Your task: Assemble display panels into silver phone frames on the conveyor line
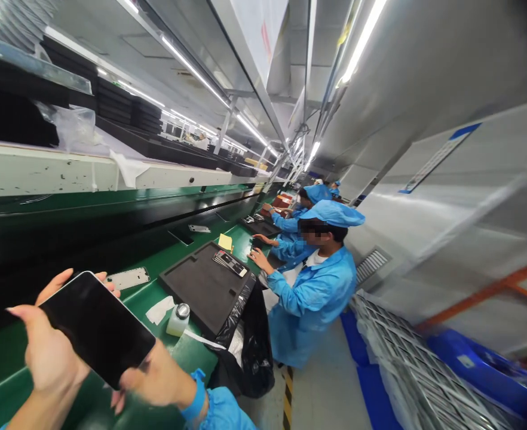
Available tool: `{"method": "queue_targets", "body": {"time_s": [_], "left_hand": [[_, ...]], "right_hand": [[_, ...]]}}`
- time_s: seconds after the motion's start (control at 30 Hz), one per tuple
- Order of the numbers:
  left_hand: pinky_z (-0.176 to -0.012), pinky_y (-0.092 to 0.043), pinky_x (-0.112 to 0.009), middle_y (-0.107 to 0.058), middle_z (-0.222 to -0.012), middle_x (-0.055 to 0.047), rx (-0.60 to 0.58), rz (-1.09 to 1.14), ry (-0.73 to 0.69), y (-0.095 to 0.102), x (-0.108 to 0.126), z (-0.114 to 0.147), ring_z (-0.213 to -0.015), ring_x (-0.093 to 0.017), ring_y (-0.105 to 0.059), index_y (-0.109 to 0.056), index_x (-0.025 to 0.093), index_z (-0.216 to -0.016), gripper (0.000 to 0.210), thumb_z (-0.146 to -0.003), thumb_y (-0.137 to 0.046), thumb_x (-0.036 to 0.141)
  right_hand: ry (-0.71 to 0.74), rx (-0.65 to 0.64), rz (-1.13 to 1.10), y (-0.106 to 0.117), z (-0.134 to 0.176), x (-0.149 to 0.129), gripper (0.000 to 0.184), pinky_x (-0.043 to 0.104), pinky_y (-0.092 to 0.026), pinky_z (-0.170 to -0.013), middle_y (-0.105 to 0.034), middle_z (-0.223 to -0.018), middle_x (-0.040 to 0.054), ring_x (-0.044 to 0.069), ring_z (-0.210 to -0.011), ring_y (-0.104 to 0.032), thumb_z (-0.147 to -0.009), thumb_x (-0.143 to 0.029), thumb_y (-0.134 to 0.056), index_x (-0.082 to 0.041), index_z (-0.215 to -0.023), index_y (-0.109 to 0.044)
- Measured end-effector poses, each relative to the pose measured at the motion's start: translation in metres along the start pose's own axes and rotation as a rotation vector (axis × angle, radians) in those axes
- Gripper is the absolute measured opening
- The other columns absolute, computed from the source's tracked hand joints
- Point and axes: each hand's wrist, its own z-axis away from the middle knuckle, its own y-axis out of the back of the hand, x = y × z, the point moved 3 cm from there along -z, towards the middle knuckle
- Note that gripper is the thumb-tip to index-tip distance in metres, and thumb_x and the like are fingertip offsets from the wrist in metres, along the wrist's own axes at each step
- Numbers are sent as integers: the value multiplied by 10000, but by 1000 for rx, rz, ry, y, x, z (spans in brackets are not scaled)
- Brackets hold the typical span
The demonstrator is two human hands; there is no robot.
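Note:
A smartphone (100,331) with a dark blank screen and a pale edge is held up between my two hands at the lower left. My left hand (51,343) grips its left side, the thumb at the near edge and fingertips showing past the far top edge. My right hand (156,373) has hold of the lower right corner, its fingers partly blurred and partly hidden behind the phone. Just beyond the phone, a light phone housing (129,278) lies on the green bench (151,294). A small bottle with a metal cap (178,321) stands nearby beside a white wipe (160,310).
A black foam tray (196,280) bears a stack of phone parts (230,263). A black plastic bag (254,352) hangs at the bench edge. Co-workers in blue (315,286) sit along the right side. A shelf (66,170) overhangs the bench's left side.

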Motion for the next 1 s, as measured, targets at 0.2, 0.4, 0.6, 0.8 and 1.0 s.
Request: {"method": "queue_targets", "body": {"time_s": [0.2, 0.4, 0.6, 0.8, 1.0], "left_hand": [[-738, -684, -349, -847, -983, 64, -100, 37, 101, 4, -7, -5, -842, -230, -808, -731, 438, -1111, 567, -992, -332, 823], [-760, -675, -435, -837, -955, -93, -571, -228, 387, -21, -44, 9, -774, -320, -798, -756, 255, -1114, 716, -813, -617, 890], [-735, -644, -420, -813, -854, -123, -927, -365, 404, -72, -80, 30, -760, -327, -795, -767, 190, -1235, 761, -856, -636, 838], [-619, -628, -384, -792, -833, -139, -721, -343, 397, -165, -124, -51, -646, -280, -758, -747, 126, -1118, 632, -907, -690, 719], [-829, -644, -407, -707, -1224, -115, -277, -352, 302, -251, -185, -178, -981, -223, -722, -652, 162, -1317, 382, -1047, -649, 433]], "right_hand": [[92, -64, 178, 20, 27, -33, 860, 302, -563, -640, -639, -618, 41, 166, -575, -629, -915, -950, -334, -194, -645, -644], [339, 350, 239, 50, 37, -62, 864, 335, -587, -779, -701, -968, 82, 202, -831, -655, -914, -937, -396, -197, -1175, -757], [305, 624, 49, 90, 44, -37, 775, 222, -338, -396, -397, -468, -61, 92, -387, -374, -945, -867, -477, -157, -743, -712], [305, 790, 212, 210, 33, -26, 755, 306, -587, -644, -763, -877, 96, 199, -717, -725, -990, -837, -378, -189, -1056, -761], [-2, 1095, 710, 389, 51, -20, 641, 549, -371, -1245, -520, -1590, 264, 361, -1526, -462, -1056, -607, -434, -118, -1418, -638]]}}
